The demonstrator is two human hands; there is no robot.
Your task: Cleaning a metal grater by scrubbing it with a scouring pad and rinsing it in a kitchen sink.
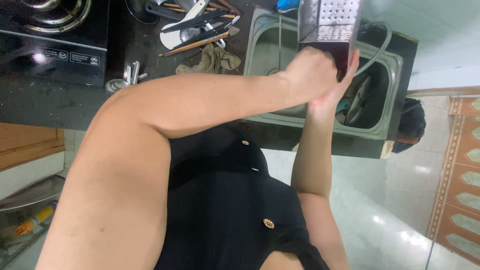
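both hands, the left hand (312, 70) and right hand (334, 92), have fingers clamped on a metal grater (330, 22) above the sink (385, 120).

Shiny perforated metal grater (331, 20), dull steel sink (385, 125), glossy black stove (55, 50) upper left, crumpled cloth rag (212, 60), glossy tiled floor (390, 200).

Kitchen table clutter around a steel sink

Chopsticks and ladles (200, 25) lie at 12 o'clock, a crumpled rag (212, 60) just below them; a black gas stove (52, 37) sits at 10 o'clock, the sink (385, 120) at 2 o'clock, a clear hose (382, 47) looping over it.
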